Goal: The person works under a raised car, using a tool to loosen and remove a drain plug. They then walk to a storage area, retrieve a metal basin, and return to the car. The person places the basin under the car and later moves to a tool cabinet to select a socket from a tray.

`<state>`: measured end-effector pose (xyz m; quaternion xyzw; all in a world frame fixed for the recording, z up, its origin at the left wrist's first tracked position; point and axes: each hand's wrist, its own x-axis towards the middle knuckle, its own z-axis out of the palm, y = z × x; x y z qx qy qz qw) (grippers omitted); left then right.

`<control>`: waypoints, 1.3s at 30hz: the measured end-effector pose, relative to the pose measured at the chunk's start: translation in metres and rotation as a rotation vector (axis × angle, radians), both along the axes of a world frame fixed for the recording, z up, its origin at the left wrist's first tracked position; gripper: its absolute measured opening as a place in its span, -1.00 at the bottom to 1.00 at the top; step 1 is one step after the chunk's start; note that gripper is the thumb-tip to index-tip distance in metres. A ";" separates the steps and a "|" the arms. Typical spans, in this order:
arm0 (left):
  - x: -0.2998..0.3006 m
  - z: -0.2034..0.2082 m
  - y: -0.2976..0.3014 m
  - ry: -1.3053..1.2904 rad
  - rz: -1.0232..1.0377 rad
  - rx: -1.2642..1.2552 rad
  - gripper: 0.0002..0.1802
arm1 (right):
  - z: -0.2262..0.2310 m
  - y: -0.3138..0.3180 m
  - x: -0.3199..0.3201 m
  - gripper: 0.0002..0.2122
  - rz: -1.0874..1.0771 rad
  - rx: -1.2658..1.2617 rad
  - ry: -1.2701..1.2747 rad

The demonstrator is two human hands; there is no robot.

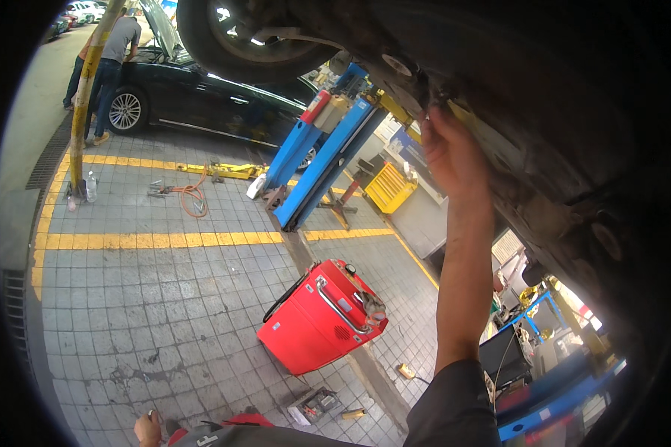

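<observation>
Overhead is the dark underside of a raised car [544, 141], with its wheel [257, 45] at the top. My right hand [452, 153] reaches up to it on a straight arm in a dark sleeve. Its thumb and fingers are pinched together at a small part under the car; what they grip is hidden in shadow. My left hand [147, 430] hangs low at the bottom left, fingers curled. A tiny dark and shiny bit shows at its fingertips, too small to name.
A red wheeled machine [317, 316] stands on the tiled floor, with an open tool case [319, 406] nearer me. Behind it rises a blue lift post [324, 164]. An orange hose [192, 200] lies farther left. Two people [112, 67] lean over a black car [201, 100].
</observation>
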<state>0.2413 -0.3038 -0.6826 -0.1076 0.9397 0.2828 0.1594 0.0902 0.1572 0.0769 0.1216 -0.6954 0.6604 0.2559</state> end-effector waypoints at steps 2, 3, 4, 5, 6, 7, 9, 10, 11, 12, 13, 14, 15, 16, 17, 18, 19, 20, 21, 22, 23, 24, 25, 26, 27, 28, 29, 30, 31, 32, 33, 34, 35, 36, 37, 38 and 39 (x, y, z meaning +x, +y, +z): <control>0.000 -0.003 -0.012 0.014 -0.025 -0.029 -0.44 | 0.002 -0.007 0.002 -0.90 0.008 0.009 -0.006; 0.000 -0.005 -0.018 0.023 -0.039 -0.044 -0.44 | 0.002 -0.011 0.004 -0.90 -0.048 -0.005 -0.008; 0.001 -0.006 -0.022 0.015 -0.049 -0.063 -0.43 | 0.003 -0.016 0.007 -0.90 -0.030 0.001 -0.006; 0.002 -0.008 -0.026 0.006 -0.057 -0.082 -0.42 | 0.004 -0.020 0.010 -0.89 -0.032 -0.001 -0.012; 0.002 -0.009 -0.030 -0.002 -0.065 -0.101 -0.42 | 0.005 -0.023 0.013 -0.89 -0.032 -0.002 -0.019; 0.002 -0.011 -0.034 -0.023 -0.078 -0.099 -0.41 | 0.005 -0.025 0.015 -0.89 -0.044 0.021 -0.010; 0.003 -0.014 -0.039 -0.064 -0.105 -0.092 -0.40 | 0.006 -0.025 0.018 -0.88 0.011 0.117 0.002; 0.003 -0.015 -0.040 -0.073 -0.112 -0.095 -0.40 | 0.006 -0.024 0.018 -0.88 -0.077 0.083 -0.014; 0.003 -0.015 -0.041 -0.082 -0.117 -0.097 -0.40 | 0.007 -0.021 0.017 -0.88 -0.088 0.094 -0.029; 0.003 -0.016 -0.041 -0.090 -0.120 -0.100 -0.40 | 0.007 -0.019 0.015 -0.88 -0.093 0.111 -0.035; 0.002 -0.016 -0.042 -0.080 -0.128 -0.097 -0.40 | 0.007 -0.017 0.013 -0.88 -0.109 0.106 -0.040; 0.002 -0.016 -0.042 -0.069 -0.133 -0.093 -0.40 | 0.007 -0.015 0.011 -0.88 -0.120 0.108 -0.034; 0.001 -0.016 -0.042 -0.058 -0.139 -0.090 -0.40 | 0.007 -0.014 0.009 -0.88 -0.130 0.110 -0.028; 0.001 -0.016 -0.042 -0.067 -0.132 -0.076 -0.40 | 0.007 -0.014 0.008 -0.88 -0.123 0.099 -0.030; 0.001 -0.017 -0.042 -0.077 -0.126 -0.063 -0.40 | 0.007 -0.015 0.007 -0.89 -0.115 0.087 -0.031; 0.000 -0.017 -0.042 -0.085 -0.118 -0.049 -0.40 | 0.007 -0.017 0.008 -0.89 -0.106 0.076 -0.032; 0.001 -0.019 -0.043 -0.095 -0.116 -0.035 -0.40 | 0.008 -0.020 0.009 -0.90 -0.113 0.057 -0.038; 0.001 -0.020 -0.044 -0.105 -0.113 -0.020 -0.40 | 0.008 -0.023 0.012 -0.91 -0.120 0.037 -0.044; 0.002 -0.022 -0.045 -0.114 -0.111 -0.006 -0.41 | 0.009 -0.026 0.014 -0.92 -0.128 0.017 -0.050; 0.003 -0.025 -0.046 -0.080 -0.112 -0.021 -0.41 | 0.009 -0.028 0.016 -0.92 -0.131 0.023 -0.048; 0.005 -0.028 -0.047 -0.046 -0.115 -0.036 -0.41 | 0.009 -0.029 0.017 -0.93 -0.134 0.029 -0.045; 0.006 -0.031 -0.048 -0.012 -0.118 -0.053 -0.41 | 0.009 -0.030 0.018 -0.93 -0.092 0.061 -0.040; 0.008 -0.034 -0.049 0.008 -0.115 -0.054 -0.41 | 0.009 -0.029 0.017 -0.93 -0.139 0.050 -0.043; 0.009 -0.038 -0.050 0.028 -0.112 -0.054 -0.41 | 0.009 -0.028 0.016 -0.92 -0.138 0.067 -0.044; 0.010 -0.041 -0.051 0.047 -0.108 -0.054 -0.41 | 0.009 -0.026 0.013 -0.92 -0.136 0.084 -0.046; 0.011 -0.044 -0.052 0.022 -0.107 -0.055 -0.40 | 0.009 -0.023 0.011 -0.92 -0.139 0.079 -0.045; 0.011 -0.046 -0.053 -0.005 -0.106 -0.056 -0.40 | 0.009 -0.021 0.008 -0.91 -0.141 0.074 -0.045; 0.011 -0.049 -0.054 -0.032 -0.105 -0.058 -0.40 | 0.010 -0.020 0.007 -0.91 -0.183 0.058 -0.045; 0.011 -0.051 -0.054 -0.038 -0.104 -0.063 -0.39 | 0.010 -0.019 0.006 -0.91 -0.147 0.070 -0.050; 0.012 -0.053 -0.055 -0.043 -0.104 -0.066 -0.39 | 0.009 -0.019 0.006 -0.91 -0.150 0.073 -0.054; 0.012 -0.054 -0.055 -0.049 -0.103 -0.069 -0.39 | 0.009 -0.019 0.007 -0.90 -0.152 0.077 -0.058; 0.013 -0.056 -0.056 -0.051 -0.100 -0.067 -0.39 | 0.009 -0.020 0.009 -0.90 -0.134 0.071 -0.044; 0.013 -0.057 -0.056 -0.053 -0.097 -0.065 -0.39 | 0.009 -0.022 0.012 -0.89 -0.115 0.066 -0.030; 0.014 -0.058 -0.055 -0.054 -0.094 -0.062 -0.39 | 0.008 -0.023 0.015 -0.89 -0.096 0.061 -0.016; 0.015 -0.059 -0.055 -0.038 -0.091 -0.069 -0.38 | 0.008 -0.024 0.018 -0.89 -0.065 0.078 -0.030; 0.015 -0.059 -0.055 -0.021 -0.088 -0.076 -0.38 | 0.007 -0.024 0.020 -0.89 -0.034 0.095 -0.043; 0.015 -0.059 -0.055 -0.004 -0.087 -0.084 -0.38 | 0.007 -0.024 0.022 -0.88 0.030 0.134 -0.043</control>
